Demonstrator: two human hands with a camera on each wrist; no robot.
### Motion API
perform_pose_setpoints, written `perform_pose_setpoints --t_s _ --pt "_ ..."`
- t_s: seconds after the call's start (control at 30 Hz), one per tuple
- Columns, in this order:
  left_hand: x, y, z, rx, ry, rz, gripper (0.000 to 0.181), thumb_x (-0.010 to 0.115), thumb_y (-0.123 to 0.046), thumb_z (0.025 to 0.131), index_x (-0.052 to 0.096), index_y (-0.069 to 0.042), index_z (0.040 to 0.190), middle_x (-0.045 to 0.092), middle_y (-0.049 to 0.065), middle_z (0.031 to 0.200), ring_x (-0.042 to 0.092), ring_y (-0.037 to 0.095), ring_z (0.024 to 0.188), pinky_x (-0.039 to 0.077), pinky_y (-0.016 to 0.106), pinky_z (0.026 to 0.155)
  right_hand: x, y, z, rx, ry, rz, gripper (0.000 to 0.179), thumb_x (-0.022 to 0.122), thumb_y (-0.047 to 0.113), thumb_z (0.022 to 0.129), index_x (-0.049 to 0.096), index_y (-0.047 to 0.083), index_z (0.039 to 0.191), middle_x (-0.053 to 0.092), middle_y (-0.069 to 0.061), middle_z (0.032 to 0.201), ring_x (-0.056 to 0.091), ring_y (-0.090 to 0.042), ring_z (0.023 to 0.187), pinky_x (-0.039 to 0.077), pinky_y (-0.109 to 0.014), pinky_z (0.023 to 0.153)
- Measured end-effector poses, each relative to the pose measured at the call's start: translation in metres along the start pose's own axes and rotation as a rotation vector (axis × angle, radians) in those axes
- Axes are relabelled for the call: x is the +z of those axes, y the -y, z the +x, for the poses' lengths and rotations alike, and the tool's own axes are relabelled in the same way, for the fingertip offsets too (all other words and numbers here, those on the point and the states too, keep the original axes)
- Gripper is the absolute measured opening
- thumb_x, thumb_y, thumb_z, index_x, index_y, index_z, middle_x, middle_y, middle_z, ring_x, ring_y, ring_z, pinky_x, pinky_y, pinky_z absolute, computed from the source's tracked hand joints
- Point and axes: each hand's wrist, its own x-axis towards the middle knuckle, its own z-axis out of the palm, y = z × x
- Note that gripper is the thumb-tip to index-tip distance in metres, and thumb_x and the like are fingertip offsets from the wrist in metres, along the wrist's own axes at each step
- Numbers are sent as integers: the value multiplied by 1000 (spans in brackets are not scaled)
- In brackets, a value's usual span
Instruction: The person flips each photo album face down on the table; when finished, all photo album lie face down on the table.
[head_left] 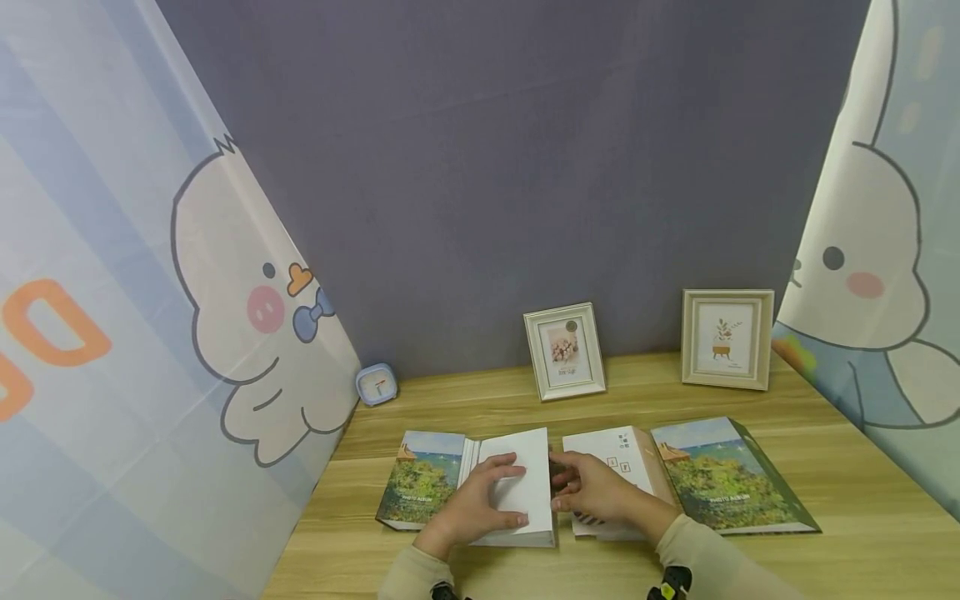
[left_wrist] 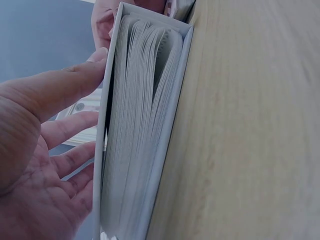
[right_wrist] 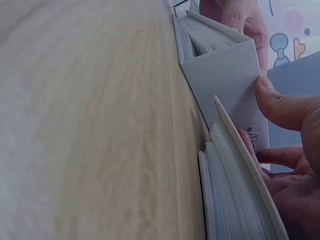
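Note:
A thick white photo album (head_left: 529,454) lies on the table, its page edges (left_wrist: 137,115) towards the person in the left wrist view. My left hand (head_left: 483,504) rests on its top cover with fingers spread. My right hand (head_left: 592,487) is at its right side, the thumb touching the edge of the white spine (right_wrist: 225,75). Right of it lies a second pale album (head_left: 600,446) with small printed pictures, partly hidden by my right hand. Landscape-covered photo albums lie at each end of the row, one on the left (head_left: 423,475) and one on the right (head_left: 723,479).
Behind the albums stand two framed pictures, one in the middle (head_left: 566,352) and one on the right (head_left: 727,339). A small blue clock (head_left: 377,384) sits at the back left of the wooden table (head_left: 465,398). Curtains enclose the back and both sides.

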Motion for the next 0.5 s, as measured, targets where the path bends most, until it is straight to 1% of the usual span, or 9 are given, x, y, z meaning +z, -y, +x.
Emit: perform_pose_setpoints --t_s 0.2,0.37,0.5 --pt "2 0 1 11 -7 25 68 91 -33 84 63 -19 144 41 2 163 34 36 150 31 63 118 -2 -2 1 -2 -8 -22 87 88 7 85 38 -17 151 67 -24 121 71 -37 104 62 -36 82" --pt "4 -3 3 13 -11 65 69 91 -36 83 64 -19 144 42 0 162 35 35 149 32 62 118 -6 -2 0 6 1 -42 87 88 8 85 39 -16 152 66 -27 124 70 -39 107 62 -38 82" --pt "7 -4 4 15 -19 77 69 92 -35 82 64 -17 144 43 2 162 36 35 148 33 61 118 -8 -2 -1 4 13 -44 87 88 7 85 38 -17 152 66 -29 125 70 -41 108 62 -37 83"
